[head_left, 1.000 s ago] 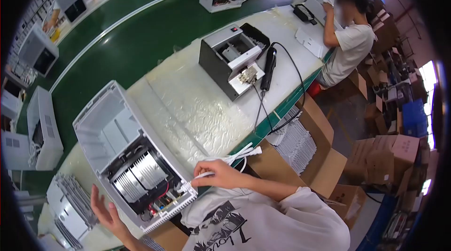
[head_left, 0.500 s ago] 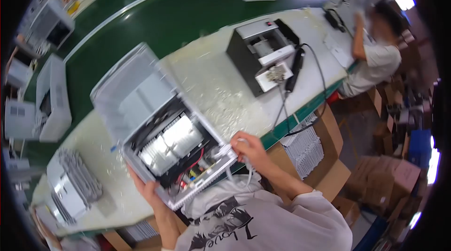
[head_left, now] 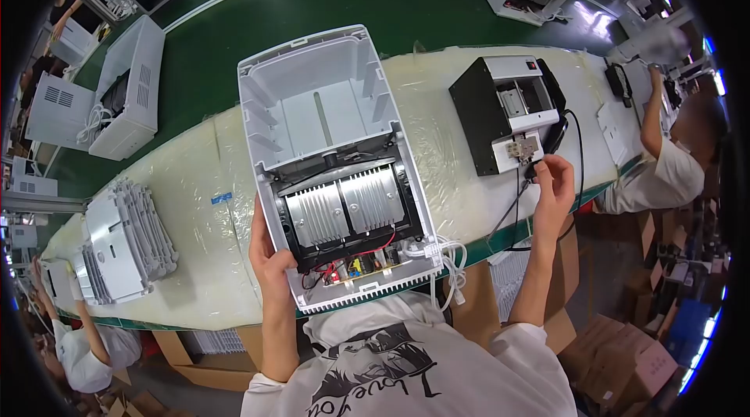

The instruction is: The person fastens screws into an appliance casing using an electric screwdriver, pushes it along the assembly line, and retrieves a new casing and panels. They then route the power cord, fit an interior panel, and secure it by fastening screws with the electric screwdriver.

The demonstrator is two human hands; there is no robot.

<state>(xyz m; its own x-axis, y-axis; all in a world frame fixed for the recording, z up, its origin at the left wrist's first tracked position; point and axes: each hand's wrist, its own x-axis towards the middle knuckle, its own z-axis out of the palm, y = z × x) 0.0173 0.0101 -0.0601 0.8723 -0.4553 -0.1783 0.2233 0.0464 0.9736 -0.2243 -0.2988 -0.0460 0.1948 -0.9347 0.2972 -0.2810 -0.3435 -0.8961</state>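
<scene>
A white plastic appliance housing [head_left: 312, 124] stands tilted up before me, its lower half holding a finned metal heating unit [head_left: 344, 202], wires and a circuit board [head_left: 363, 267]. My left hand [head_left: 273, 257] is closed on the housing's left side, thumb over the rim. At the right, my right hand [head_left: 553, 183] pinches a small dark piece by the front of a black-and-white machine [head_left: 476, 105] with a red switch; what the piece is I cannot make out. Small metal parts [head_left: 522, 148] lie on the machine's front ledge. A white power cord [head_left: 453, 265] hangs at the housing's lower right corner.
Stacked white panels [head_left: 129, 237] stand on the plastic-covered table [head_left: 203, 253] at left. A black cable [head_left: 580, 175] loops over its front edge. Open cardboard boxes [head_left: 558, 269] sit below. Co-workers [head_left: 664, 167] work at both ends; more housings [head_left: 125, 97] stand across the green floor.
My right hand has let go of the white cord at the housing and moved right to the machine. The housing has turned more upright in view, with my left hand still on it.
</scene>
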